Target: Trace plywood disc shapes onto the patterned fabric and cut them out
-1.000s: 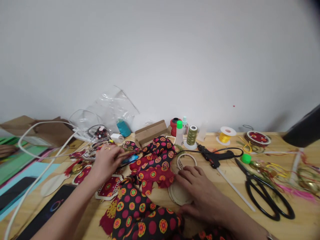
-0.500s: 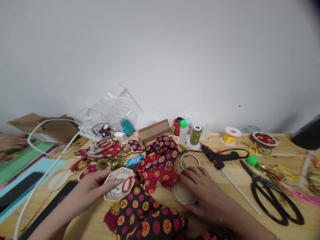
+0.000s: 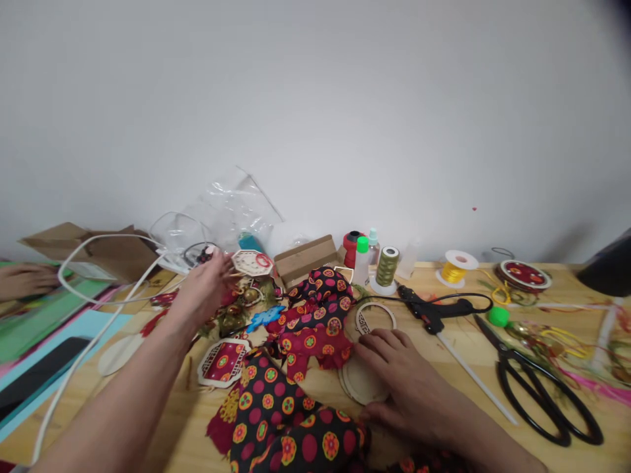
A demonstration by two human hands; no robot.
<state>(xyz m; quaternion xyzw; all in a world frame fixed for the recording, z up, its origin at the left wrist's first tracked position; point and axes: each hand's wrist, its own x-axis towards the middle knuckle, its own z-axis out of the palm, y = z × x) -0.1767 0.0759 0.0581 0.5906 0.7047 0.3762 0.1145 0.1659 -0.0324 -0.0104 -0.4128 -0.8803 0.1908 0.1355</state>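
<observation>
Clearly, the octagonal plaque [image 3: 252, 263] juts rightward from the left hand [image 3: 210, 279].

Octagonal plaque [image 3: 252, 263], left: one. Scissors [image 3: 507, 355], right: one pair. Glue gun [image 3: 431, 316], right: one. Thread spools [image 3: 387, 268], far: four. Cardboard boxes [image 3: 310, 261], far: two.

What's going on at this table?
Someone's left hand holds a pale octagonal plaque up over the trinkets at left. Their right hand rests over a round pale disc. Floral-print fabric lies between their arms. The black glue gun and scissors lie untouched at right.
</observation>
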